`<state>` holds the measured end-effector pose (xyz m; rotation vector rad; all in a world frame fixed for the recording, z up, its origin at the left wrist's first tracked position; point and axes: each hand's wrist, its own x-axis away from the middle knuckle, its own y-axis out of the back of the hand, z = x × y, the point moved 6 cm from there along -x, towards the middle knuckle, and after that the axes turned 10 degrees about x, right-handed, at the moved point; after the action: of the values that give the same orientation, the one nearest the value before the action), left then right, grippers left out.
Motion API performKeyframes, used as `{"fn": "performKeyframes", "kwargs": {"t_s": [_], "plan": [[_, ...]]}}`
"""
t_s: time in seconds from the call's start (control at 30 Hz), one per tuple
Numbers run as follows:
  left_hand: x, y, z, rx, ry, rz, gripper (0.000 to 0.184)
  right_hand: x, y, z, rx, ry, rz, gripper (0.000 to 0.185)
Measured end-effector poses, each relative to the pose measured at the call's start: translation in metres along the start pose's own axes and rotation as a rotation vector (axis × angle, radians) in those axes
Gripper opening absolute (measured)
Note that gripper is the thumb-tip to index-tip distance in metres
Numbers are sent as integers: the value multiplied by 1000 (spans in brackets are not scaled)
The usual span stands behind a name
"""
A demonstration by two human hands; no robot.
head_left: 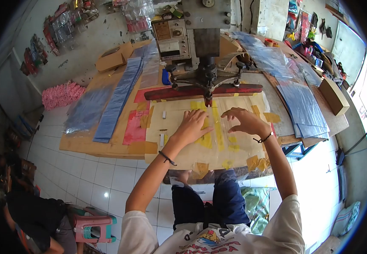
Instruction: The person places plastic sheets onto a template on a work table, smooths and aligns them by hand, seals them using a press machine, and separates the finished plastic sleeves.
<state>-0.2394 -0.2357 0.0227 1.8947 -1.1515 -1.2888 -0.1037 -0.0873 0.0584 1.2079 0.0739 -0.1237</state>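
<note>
My left hand [193, 123] rests over a cream work board [177, 154] with its thumb held away from its fingers. To its right, my right hand [246, 122] is curved above the same board, thumb and fingers apart. Neither hand visibly grips anything. Yellow tape strips [220, 135] run between the hands. Clear plastic film [234, 174] shows at the board's near edge; how far it reaches under my hands is hard to tell. Just beyond my fingertips is the long red-and-dark bar [238, 89] of a press machine [207, 70].
Blue plastic sheets [118, 99] lie at the left, and more blue sheets [304, 108] at the right. A control box [171, 39] stands behind. Cardboard boxes [115, 56] sit at the back left. Another person [35, 216] is low at the left near a stool [94, 226].
</note>
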Motion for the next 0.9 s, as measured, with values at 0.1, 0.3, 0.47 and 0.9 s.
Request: {"fn": "performKeyframes", "kwargs": {"t_s": [0.1, 0.3, 0.47, 0.9], "plan": [[7, 3, -9, -21, -56, -41, 53, 16, 3, 12, 75, 14, -122, 53], [20, 12, -18, -15, 20, 179, 43, 31, -21, 7, 421, 105, -242, 41], [29, 1, -36, -67, 17, 166, 54, 24, -36, 41, 413, 91, -235, 43], [84, 25, -7, -259, 317, 167, 65, 81, -21, -17, 586, -307, -139, 59]]}}
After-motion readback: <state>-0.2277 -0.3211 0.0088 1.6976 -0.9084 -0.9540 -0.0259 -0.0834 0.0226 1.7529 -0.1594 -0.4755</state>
